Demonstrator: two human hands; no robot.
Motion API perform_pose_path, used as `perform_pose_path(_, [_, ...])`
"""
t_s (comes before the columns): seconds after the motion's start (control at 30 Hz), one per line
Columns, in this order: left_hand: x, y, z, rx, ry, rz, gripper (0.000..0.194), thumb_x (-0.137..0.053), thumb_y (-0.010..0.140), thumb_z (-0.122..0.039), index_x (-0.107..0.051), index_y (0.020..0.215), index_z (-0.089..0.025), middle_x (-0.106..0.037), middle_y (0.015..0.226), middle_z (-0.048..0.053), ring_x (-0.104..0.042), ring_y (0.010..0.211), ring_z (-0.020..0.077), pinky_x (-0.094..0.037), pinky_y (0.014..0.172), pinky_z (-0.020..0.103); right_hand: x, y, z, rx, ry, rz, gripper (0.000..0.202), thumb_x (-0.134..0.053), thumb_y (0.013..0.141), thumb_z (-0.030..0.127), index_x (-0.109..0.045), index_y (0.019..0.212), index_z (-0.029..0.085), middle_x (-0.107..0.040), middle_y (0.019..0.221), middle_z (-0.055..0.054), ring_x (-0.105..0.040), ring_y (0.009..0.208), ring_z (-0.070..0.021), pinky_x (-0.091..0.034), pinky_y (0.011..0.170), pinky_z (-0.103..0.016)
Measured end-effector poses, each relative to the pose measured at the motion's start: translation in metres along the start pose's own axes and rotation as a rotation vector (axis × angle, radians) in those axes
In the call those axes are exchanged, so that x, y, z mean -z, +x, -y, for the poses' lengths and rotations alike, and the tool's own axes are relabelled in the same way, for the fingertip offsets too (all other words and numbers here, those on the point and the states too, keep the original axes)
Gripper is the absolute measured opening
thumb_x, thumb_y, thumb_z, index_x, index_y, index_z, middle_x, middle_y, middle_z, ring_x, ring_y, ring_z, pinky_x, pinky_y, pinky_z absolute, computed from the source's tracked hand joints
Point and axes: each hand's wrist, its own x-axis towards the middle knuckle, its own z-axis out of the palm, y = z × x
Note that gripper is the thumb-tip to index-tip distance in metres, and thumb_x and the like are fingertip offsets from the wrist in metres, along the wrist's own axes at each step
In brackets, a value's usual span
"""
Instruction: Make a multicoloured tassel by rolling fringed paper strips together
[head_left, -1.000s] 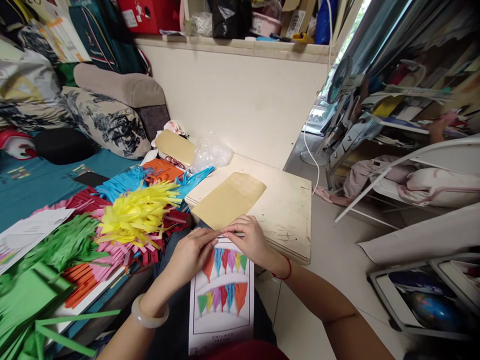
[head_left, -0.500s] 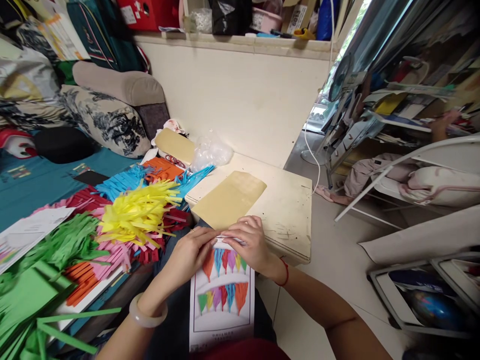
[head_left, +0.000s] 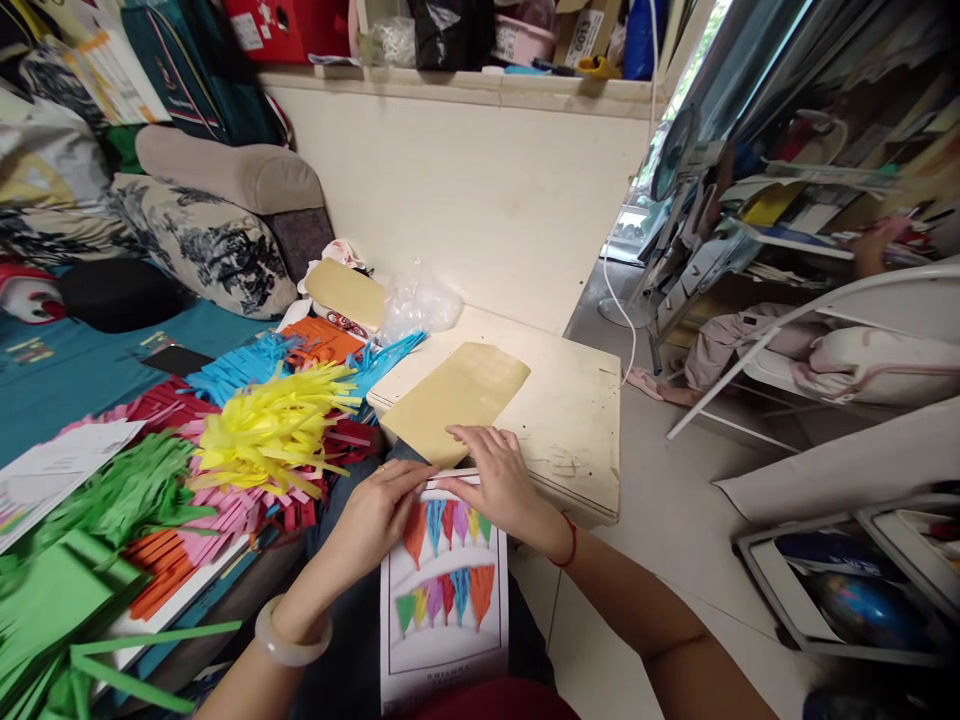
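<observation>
A white printed sheet (head_left: 444,650) with pictures of coloured tassel bunting lies over my lap, its far edge between my hands. My left hand (head_left: 382,510), with a pale bangle on the wrist, pinches the sheet's top left edge. At the top right edge, my right hand (head_left: 495,480) holds the sheet with the thumb on the near side and the fingers raised a little beyond it. Just past my fingers a tan envelope (head_left: 465,395) rests on the cream bench (head_left: 577,410).
To the left are fringed paper bundles: yellow (head_left: 274,430), green (head_left: 135,490), blue (head_left: 240,368) and orange (head_left: 322,340). A clear plastic bag (head_left: 424,300) sits at the bench's back left. On the right, a person sits near a white chair (head_left: 870,310).
The fingers of my right hand have lifted and spread from the sheet's top edge. My left hand stays at its corner. The whole view has shifted slightly.
</observation>
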Motion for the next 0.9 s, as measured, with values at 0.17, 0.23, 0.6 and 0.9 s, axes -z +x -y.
perform_pose_path(0.17, [0.003,-0.003,-0.005,-0.005,-0.001,-0.021,0.032,-0.041,0.093,-0.018,-0.066,0.113,-0.020,-0.070,0.106,0.008,-0.063,0.097,0.0178,-0.052,0.085,0.032,-0.002,-0.016,-0.007,0.161,-0.026,-0.202,0.014,-0.063,0.088,0.032,-0.068,0.100,0.027,-0.068,0.105,-0.004,-0.057,0.103,-0.0201,-0.033,0.092,-0.038])
perform_pose_path(0.23, [0.005,-0.003,-0.010,-0.020,0.007,-0.026,0.031,-0.042,0.093,-0.019,-0.066,0.114,-0.020,-0.070,0.105,0.007,-0.063,0.095,0.0175,-0.052,0.085,0.031,-0.002,-0.018,-0.005,0.247,-0.065,-0.268,0.010,-0.062,0.089,0.026,-0.070,0.092,0.030,-0.070,0.102,0.000,-0.058,0.103,-0.0183,-0.031,0.091,-0.038])
perform_pose_path(0.6, [0.002,-0.012,-0.018,-0.006,0.081,-0.066,0.045,-0.042,0.094,-0.024,-0.044,0.139,-0.019,-0.070,0.106,0.010,-0.065,0.094,0.0206,-0.054,0.082,0.034,0.005,-0.006,0.013,0.196,0.018,-0.078,0.013,-0.060,0.091,0.029,-0.072,0.087,0.026,-0.073,0.100,0.001,-0.061,0.105,-0.0156,-0.032,0.084,-0.035])
perform_pose_path(0.9, [0.003,-0.010,-0.025,-0.015,0.079,-0.042,0.046,-0.041,0.095,-0.024,-0.041,0.141,-0.020,-0.069,0.108,0.010,-0.066,0.095,0.0207,-0.054,0.082,0.034,0.009,-0.012,0.011,0.132,0.059,-0.051,0.012,-0.064,0.088,0.033,-0.074,0.089,0.027,-0.073,0.104,0.001,-0.063,0.109,-0.0183,-0.035,0.087,-0.035])
